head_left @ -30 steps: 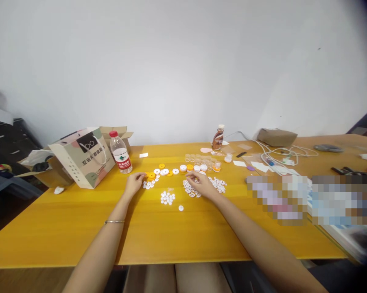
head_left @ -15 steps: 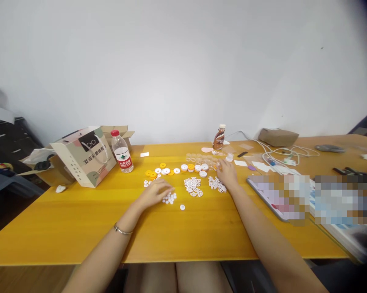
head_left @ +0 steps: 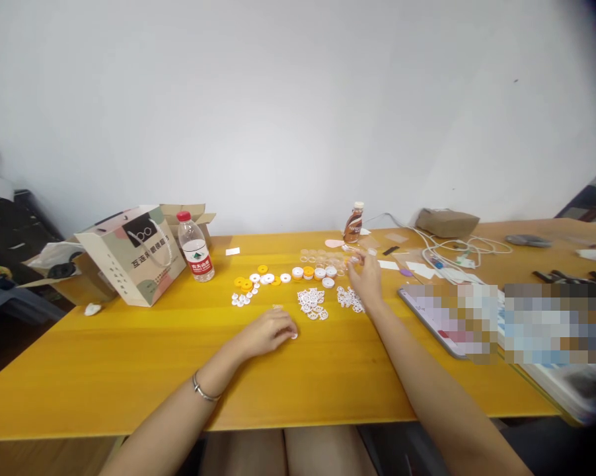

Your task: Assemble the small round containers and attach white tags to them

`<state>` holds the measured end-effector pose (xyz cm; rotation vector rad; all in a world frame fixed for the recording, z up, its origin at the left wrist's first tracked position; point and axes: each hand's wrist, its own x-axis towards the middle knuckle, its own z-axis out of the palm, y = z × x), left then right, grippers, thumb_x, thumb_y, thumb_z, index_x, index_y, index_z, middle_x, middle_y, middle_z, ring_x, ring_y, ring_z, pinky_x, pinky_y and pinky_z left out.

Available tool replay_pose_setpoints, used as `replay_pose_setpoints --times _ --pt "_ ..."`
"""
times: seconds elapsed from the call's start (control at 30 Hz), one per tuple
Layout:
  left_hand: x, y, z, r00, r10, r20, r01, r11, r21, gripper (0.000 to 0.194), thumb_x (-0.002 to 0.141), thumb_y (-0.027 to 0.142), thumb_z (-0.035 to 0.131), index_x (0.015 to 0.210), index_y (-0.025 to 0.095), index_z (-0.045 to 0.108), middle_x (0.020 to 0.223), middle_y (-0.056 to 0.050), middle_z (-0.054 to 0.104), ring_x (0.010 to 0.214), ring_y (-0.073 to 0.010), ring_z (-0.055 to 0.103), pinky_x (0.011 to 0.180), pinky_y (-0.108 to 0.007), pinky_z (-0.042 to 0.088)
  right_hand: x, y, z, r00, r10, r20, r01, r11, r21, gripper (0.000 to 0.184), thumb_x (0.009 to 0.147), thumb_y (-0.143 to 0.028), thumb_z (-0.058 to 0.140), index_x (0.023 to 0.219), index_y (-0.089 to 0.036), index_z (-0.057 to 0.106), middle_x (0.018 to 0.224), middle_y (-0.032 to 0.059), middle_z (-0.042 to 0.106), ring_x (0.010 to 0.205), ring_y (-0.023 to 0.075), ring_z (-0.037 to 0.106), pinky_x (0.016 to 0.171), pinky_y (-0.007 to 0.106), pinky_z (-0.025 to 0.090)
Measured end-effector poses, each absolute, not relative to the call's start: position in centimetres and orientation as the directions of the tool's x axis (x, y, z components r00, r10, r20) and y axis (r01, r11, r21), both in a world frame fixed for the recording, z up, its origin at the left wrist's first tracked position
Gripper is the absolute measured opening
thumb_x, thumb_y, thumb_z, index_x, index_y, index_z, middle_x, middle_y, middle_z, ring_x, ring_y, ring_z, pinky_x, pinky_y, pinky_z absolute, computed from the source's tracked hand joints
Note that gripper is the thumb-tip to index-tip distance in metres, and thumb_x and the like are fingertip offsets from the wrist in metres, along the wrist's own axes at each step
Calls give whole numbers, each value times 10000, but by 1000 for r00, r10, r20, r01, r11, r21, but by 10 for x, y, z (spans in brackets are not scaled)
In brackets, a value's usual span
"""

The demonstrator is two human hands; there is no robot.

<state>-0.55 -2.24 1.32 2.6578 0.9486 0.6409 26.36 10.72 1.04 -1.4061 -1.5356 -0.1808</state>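
My left hand is low over the table with its fingers curled and their tips closed on a small white disc. Under and behind that hand, a pile of small white pieces is mostly hidden. My right hand is pinched at the right end of the rows of clear round cups; what its fingertips hold is too small to make out. Between my hands lie two heaps of white openwork pieces, one in the middle and one beside my right wrist. White and yellow discs form a line behind them.
A red-capped water bottle and a paper bag stand at the left. At the back is a brown bottle. White cables, paper pieces and a tablet-like object occupy the right side.
My left hand has moved right and toward me, from the pile of small white pieces to the single white disc. My right hand has lifted slightly, its fingers drawn together.
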Motion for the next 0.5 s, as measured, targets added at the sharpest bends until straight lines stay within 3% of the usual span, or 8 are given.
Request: replay_pose_setpoints --times 0.1,0.2,0.3,0.5 --pt "-18 -15 16 547 740 391 681 -665 307 151 851 246 440 839 191 579 787 -33 608 766 -151 537 723 -266 386 242 95 14 119 666 737 667 496 -556 355 761 -356 500 1058 -164 523 905 80 542 834 199 496 788 361 403" --pt "-36 -5 16 275 854 442 853 -428 298 114 813 245 484 772 183 570 790 -41 618 773 -177 547 694 -280 377 223 80 15 -27 736 677 529 585 -615 307 728 -404 553 932 -174 555 865 59 556 789 181 507 746 331 417" --pt "-49 3 12 97 904 416 931 -230 282 102 774 244 521 708 182 566 757 -36 631 747 -188 562 661 -276 367 211 67 15 -162 811 562 455 567 -687 298 692 -430 593 843 -177 544 757 27 550 702 158 501 665 298 417" --pt "-56 6 9 -31 933 357 965 -66 255 121 737 278 552 670 179 576 697 -34 624 705 -184 568 647 -260 366 198 55 11 -392 842 371 259 488 -833 327 660 -438 627 796 -182 475 665 -23 514 555 99 441 519 231 374"
